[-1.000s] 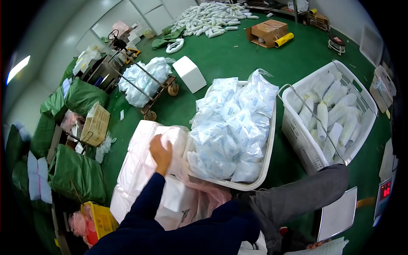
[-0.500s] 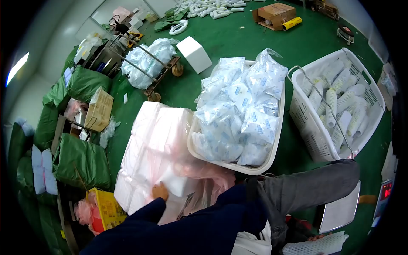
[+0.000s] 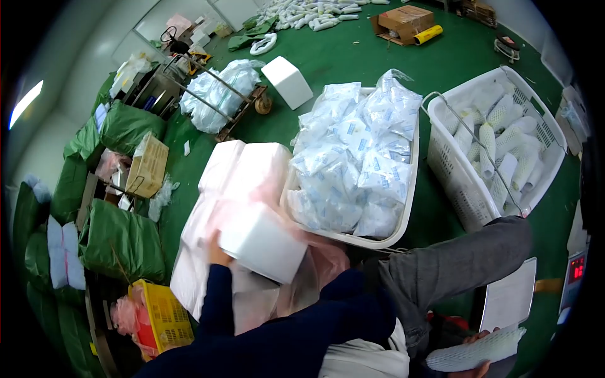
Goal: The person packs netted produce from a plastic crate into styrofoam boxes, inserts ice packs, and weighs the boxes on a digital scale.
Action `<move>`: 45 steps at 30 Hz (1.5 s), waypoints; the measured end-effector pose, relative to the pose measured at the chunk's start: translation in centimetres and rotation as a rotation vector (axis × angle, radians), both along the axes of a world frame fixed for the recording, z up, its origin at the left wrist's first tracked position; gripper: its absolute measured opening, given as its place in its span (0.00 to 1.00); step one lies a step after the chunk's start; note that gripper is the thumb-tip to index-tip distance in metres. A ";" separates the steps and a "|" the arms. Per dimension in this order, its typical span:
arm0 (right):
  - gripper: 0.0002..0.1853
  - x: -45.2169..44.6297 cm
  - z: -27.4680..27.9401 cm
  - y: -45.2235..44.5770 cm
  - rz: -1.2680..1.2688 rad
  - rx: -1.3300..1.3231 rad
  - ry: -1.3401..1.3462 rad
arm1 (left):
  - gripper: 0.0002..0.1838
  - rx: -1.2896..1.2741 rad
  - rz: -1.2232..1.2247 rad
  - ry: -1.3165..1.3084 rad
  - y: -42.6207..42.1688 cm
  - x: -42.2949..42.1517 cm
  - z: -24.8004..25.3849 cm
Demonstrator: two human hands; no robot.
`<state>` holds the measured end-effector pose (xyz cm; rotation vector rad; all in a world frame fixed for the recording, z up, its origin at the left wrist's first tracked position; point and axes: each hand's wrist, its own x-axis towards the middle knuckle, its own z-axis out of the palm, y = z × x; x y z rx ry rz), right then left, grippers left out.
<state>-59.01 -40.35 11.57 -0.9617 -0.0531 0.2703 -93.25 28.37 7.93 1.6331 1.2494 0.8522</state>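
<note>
Head view shows me the left hand (image 3: 218,250) partly curled at the near-left edge of a white foam box (image 3: 261,242), gripping it above a pink-wrapped stack (image 3: 242,164). My right hand (image 3: 480,336) is closed around a net-sleeved piece (image 3: 474,353), fingers on both sides. Beyond and right of the left hand, a white tub (image 3: 378,244) is heaped with blue-printed packs (image 3: 353,164); beyond the right hand, a white basket (image 3: 455,183) contains more sleeved pieces (image 3: 498,142). The box is tilted, slightly blurred, its long axis sloping down rightward from the left hand; the sleeved piece lies crosswise, right end higher.
</note>
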 end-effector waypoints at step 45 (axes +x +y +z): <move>0.39 25.6 -19.7 -17.3 0.208 -1.527 -0.162 | 0.21 1.409 -2.223 -0.300 -64.6 57.9 -7.9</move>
